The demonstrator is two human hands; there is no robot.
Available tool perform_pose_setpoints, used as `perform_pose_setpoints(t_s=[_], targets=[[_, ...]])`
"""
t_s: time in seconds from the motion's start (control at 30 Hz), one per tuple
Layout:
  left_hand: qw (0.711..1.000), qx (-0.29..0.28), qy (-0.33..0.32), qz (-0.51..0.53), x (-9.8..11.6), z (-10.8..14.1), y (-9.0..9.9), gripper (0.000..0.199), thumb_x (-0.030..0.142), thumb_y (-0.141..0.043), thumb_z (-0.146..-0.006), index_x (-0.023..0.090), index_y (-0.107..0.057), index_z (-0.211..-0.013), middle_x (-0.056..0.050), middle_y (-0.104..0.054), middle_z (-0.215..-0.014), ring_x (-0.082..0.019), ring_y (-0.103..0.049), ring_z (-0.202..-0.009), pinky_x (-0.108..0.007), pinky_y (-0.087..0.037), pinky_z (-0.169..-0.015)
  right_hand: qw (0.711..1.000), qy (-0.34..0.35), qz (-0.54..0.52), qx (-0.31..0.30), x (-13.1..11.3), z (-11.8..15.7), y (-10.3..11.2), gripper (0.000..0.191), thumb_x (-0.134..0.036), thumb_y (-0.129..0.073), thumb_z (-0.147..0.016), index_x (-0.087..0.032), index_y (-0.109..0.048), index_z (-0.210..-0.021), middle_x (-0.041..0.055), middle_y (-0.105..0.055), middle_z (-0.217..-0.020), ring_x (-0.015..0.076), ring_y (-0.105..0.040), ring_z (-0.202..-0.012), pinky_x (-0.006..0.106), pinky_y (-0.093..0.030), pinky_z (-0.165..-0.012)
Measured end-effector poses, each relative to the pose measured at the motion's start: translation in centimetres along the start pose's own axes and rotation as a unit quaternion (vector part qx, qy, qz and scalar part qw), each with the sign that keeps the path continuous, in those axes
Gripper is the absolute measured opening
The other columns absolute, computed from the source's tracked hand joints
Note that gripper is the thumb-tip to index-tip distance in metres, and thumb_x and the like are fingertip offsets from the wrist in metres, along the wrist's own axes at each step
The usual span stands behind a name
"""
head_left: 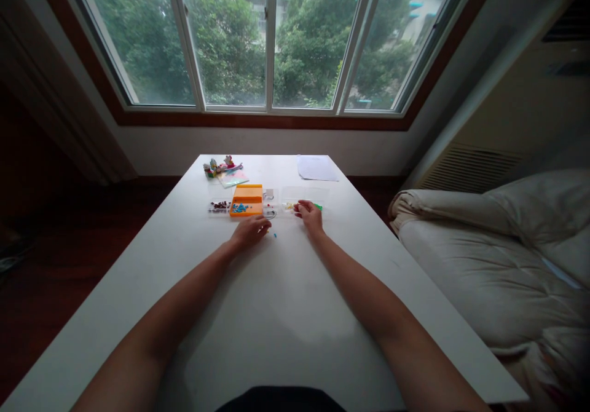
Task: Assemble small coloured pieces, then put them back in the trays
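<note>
My left hand [251, 230] rests on the white table in front of an orange box [252, 195], its fingers drawn together; whatever they hold is too small to make out. Just right of its fingertips lies a tiny blue piece [275, 235]. My right hand [308, 213] is over a clear plastic tray [302, 194], fingertips closed beside small pale yellow pieces [289, 206]. Green pieces [318, 206] show behind that hand. Small blue pieces [239, 208] lie in the orange box, and dark brown pieces [220, 205] fill a clear compartment to its left.
Small colourful figures [212, 167] stand at the table's far left, near a flat patterned packet [234, 179]. White paper sheets [317, 168] lie at the far right corner. A beige sofa [461, 246] is along the right side, and a window [270, 43] is beyond the table [286, 326].
</note>
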State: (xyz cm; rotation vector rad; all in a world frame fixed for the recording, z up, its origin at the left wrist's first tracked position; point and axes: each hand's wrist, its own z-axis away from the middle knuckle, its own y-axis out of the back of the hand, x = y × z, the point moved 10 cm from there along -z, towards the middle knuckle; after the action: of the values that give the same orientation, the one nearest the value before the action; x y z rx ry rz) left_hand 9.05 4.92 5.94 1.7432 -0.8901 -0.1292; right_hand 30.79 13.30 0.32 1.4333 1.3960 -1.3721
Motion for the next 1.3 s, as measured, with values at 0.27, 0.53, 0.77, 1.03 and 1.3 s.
perform_pose_setpoints(t_s=[0.27, 0.53, 0.77, 1.03, 1.3], targets=[[0.993, -0.051, -0.093, -0.054, 3.2, 0.2, -1.0, 0.019, 0.022, -0.056, -0.091, 0.024, -0.071, -0.103, -0.006, -0.067, -0.103, -0.022, -0.056, -0.099, -0.034, -0.045, -0.086, 0.999, -0.003, -0.014, 0.038, -0.4, -0.4, 1.5, 0.036, -0.033, -0.058, -0.082, -0.018, -0.061, -0.114, 0.0076, -0.073, -0.098, 0.0166, -0.07, -0.081, 0.028, -0.058, -0.066], [0.992, -0.064, -0.096, -0.052, 3.5, 0.1, -1.5, 0.017, 0.022, -0.057, -0.091, 0.024, -0.073, -0.096, -0.007, -0.067, -0.098, -0.022, -0.054, -0.096, -0.035, -0.044, -0.087, 0.997, 0.018, 0.076, 0.024, -0.4, 0.2, 0.9, 0.03, -0.038, -0.055, -0.079, -0.017, -0.065, -0.1, 0.0044, -0.072, -0.083, 0.0131, -0.063, -0.065, 0.024, -0.052, -0.058], [0.994, -0.052, -0.08, -0.043, 3.2, -0.1, -1.6, 0.016, 0.021, -0.055, -0.091, 0.022, -0.071, -0.09, -0.007, -0.068, -0.097, -0.022, -0.055, -0.095, -0.035, -0.044, -0.086, 0.987, 0.055, 0.149, -0.032, -1.3, 1.3, -1.1, 0.029, -0.039, -0.054, -0.082, -0.017, -0.067, -0.095, 0.0038, -0.07, -0.077, 0.0143, -0.062, -0.064, 0.026, -0.05, -0.06], [0.996, 0.077, 0.045, 0.021, -1.1, 0.0, 0.9, 0.014, 0.022, -0.049, -0.092, 0.021, -0.063, -0.094, -0.006, -0.066, -0.089, -0.02, -0.058, -0.084, -0.031, -0.043, -0.075, 0.975, 0.078, 0.197, -0.065, -1.9, 2.0, -2.0, 0.026, -0.037, -0.051, -0.084, -0.02, -0.067, -0.095, 0.0026, -0.07, -0.078, 0.0157, -0.064, -0.067, 0.028, -0.052, -0.064], [0.94, 0.214, 0.197, 0.18, -9.7, 1.3, 2.8, 0.013, 0.026, -0.057, -0.084, 0.02, -0.06, -0.095, -0.001, -0.061, -0.078, -0.014, -0.055, -0.066, -0.025, -0.042, -0.062, 0.968, 0.09, 0.216, -0.093, -1.9, 2.3, -2.7, 0.026, -0.035, -0.051, -0.084, -0.02, -0.068, -0.096, 0.0023, -0.07, -0.076, 0.0157, -0.064, -0.066, 0.028, -0.052, -0.064]])
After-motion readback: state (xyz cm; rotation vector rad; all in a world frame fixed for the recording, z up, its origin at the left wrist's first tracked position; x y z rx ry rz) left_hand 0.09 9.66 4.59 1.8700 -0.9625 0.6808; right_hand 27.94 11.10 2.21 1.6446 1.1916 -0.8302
